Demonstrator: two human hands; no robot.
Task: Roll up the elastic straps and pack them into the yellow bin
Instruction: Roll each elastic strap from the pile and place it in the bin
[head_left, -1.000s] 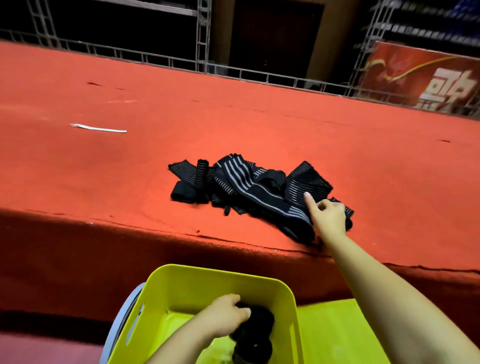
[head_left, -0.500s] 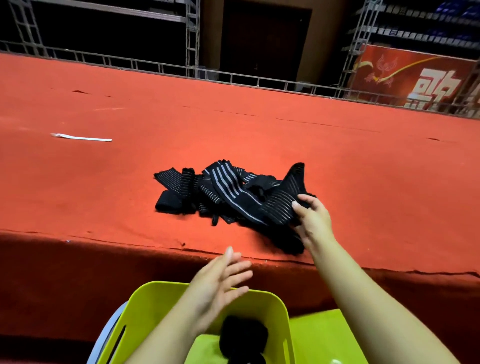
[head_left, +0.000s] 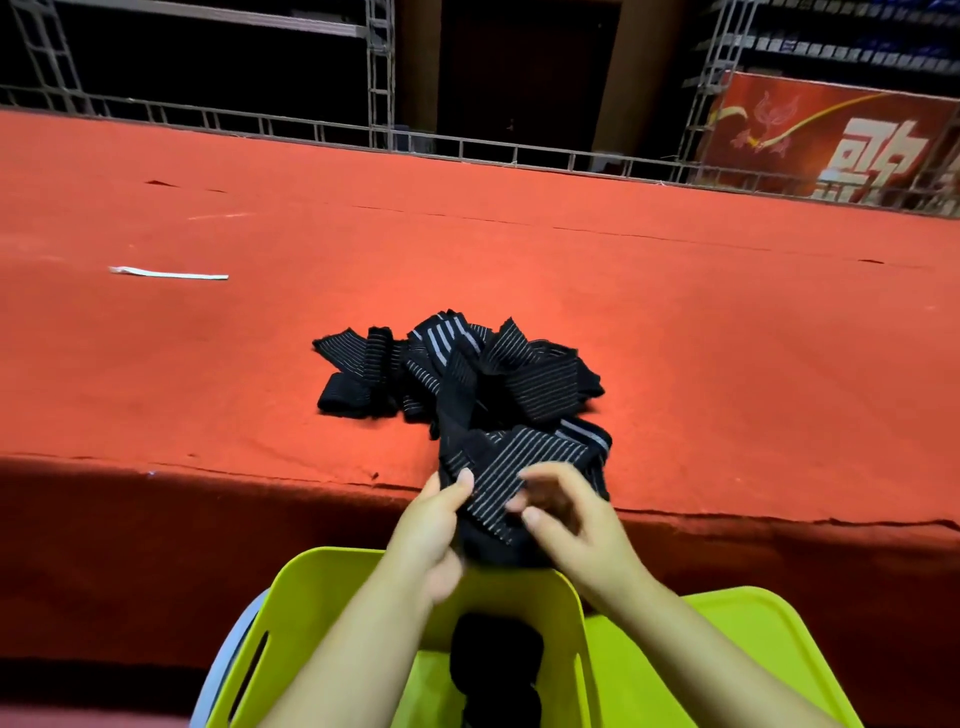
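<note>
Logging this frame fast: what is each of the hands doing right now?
Left hand: holding the striped strap, thumb on top.
Right hand: fingers curled on the same strap, blurred but gripping it.

Red carpeted stage (head_left: 675, 312) before me, white strip (head_left: 169, 273) lying at my far left, metal railing (head_left: 322, 127) along its back edge, red banner (head_left: 831, 137) at my far right.
</note>
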